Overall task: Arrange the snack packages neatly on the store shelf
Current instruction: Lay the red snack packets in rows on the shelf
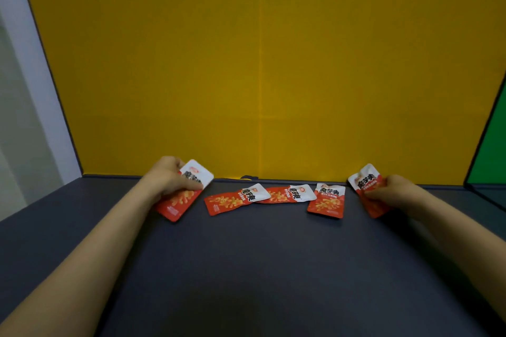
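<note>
left hand [170, 178] gripped left packet [178, 204] by yellow back panel [260, 63] foot | right hand [391, 191] gripped right packet [365, 180] likewise | three middle packets [284, 194] lay along it

The snack packages [325, 201] are red with white tops, black lettering and an orange-yellow food print. The shelf [260, 268] is dark slate grey, its back panel [260, 63] mustard yellow. A green panel [490, 145] shows far right, a pale grey-white wall [16, 90] left.
</note>
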`<state>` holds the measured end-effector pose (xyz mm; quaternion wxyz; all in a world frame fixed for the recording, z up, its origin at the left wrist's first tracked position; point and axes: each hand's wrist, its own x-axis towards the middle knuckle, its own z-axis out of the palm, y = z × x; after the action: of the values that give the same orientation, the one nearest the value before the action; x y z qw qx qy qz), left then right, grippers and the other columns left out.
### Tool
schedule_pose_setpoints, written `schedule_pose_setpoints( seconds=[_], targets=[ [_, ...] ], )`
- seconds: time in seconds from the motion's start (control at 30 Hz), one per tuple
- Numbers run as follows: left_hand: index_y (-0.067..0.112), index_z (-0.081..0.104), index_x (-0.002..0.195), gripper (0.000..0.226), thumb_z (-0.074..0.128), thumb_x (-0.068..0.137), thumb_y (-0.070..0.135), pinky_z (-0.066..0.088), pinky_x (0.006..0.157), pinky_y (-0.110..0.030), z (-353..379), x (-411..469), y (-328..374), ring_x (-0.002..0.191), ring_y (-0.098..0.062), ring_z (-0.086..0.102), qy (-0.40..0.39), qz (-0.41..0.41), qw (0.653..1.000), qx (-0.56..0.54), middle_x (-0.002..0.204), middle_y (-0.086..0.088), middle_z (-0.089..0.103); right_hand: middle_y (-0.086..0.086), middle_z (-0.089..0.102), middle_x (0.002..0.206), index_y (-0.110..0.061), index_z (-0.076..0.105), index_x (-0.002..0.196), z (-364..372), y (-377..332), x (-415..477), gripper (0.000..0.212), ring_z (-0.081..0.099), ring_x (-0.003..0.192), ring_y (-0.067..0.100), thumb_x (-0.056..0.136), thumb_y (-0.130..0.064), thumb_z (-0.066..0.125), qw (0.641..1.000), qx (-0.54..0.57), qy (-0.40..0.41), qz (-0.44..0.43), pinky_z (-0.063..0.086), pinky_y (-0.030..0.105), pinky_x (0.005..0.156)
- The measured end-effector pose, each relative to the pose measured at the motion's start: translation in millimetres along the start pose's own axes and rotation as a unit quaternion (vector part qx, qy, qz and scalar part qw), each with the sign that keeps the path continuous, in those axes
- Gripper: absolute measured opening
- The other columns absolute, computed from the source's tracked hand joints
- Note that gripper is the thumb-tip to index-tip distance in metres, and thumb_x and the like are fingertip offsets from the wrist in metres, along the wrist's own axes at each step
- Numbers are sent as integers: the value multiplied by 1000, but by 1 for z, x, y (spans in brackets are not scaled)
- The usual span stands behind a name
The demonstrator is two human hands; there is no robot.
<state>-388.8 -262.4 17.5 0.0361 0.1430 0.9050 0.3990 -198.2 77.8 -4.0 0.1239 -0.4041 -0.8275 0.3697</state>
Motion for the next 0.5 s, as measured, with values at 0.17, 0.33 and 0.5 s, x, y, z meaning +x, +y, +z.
schedule_pose_setpoints(
  seconds=[0.17,0.33,0.5],
  targets=[
    [10,63,101,28,75,76,14,49,52,-22,23,-5,23,56,-12,63,-92,40,982,-161,78,-4,67,17,60,96,-2,58,92,-5,12,-10,9,56,86,26,87,-8,62,998,66,-6,-15,41,33,79],
    [10,61,112,35,67,84,31,51,80,-33,66,-1,30,90,-19,63,-136,135,981,13,104,-7,66,16,61,104,-6,53,109,-5,13,-19,25,58,91,27,87,-14,63,996,83,-25,-25,45,35,80],
    [14,40,126,65,65,78,51,40,89,-31,81,0,20,118,-19,40,-97,169,971,140,120,-4,47,13,60,101,-10,50,101,0,8,-27,17,57,90,24,89,-11,60,992,120,-26,-40,45,36,86]
  ],
)
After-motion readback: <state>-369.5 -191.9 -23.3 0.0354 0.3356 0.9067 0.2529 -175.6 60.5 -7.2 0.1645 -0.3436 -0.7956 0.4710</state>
